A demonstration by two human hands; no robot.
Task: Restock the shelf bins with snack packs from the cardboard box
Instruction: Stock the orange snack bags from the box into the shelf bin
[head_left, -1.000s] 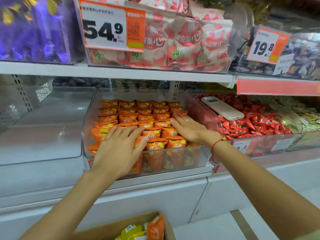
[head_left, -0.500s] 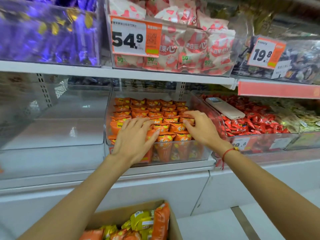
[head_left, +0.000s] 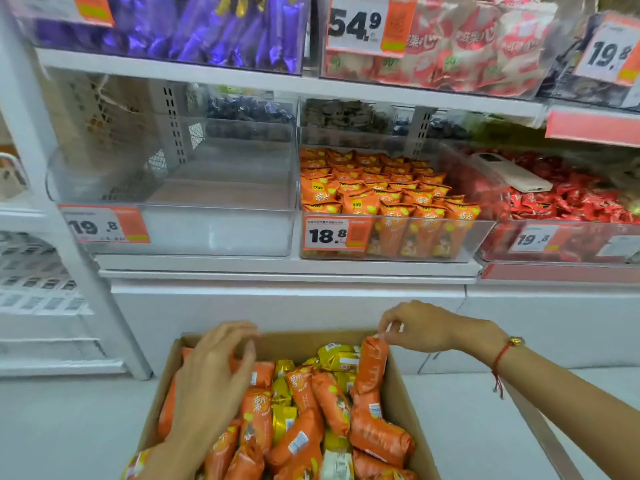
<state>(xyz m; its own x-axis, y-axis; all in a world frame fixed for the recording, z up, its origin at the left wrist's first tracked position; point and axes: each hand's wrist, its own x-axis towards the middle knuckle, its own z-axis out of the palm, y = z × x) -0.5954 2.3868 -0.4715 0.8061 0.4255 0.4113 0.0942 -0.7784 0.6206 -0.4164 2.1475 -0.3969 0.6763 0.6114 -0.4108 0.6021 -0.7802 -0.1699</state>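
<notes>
A cardboard box point(head_left: 403, 396) at the bottom centre holds several orange and yellow snack packs. My right hand point(head_left: 420, 329) pinches the top edge of an upright orange snack pack point(head_left: 370, 367) at the box's right side. My left hand point(head_left: 213, 379) hovers over the orange packs on the box's left, fingers spread and slightly curled, holding nothing I can see. Above, a clear shelf bin point(head_left: 485, 233) marked 18.8 is filled with rows of orange packs.
A clear bin point(head_left: 221, 233) with a 19.8 tag sits left of the orange bin with nothing in it. A bin of red packs point(head_left: 568, 202) with a white device point(head_left: 512, 174) on top sits to the right. Upper shelf holds purple and pink-white packs.
Both hands have left the orange shelf bin and come down to the cardboard box. My right hand has taken hold of an orange pack; the view has tilted down.
</notes>
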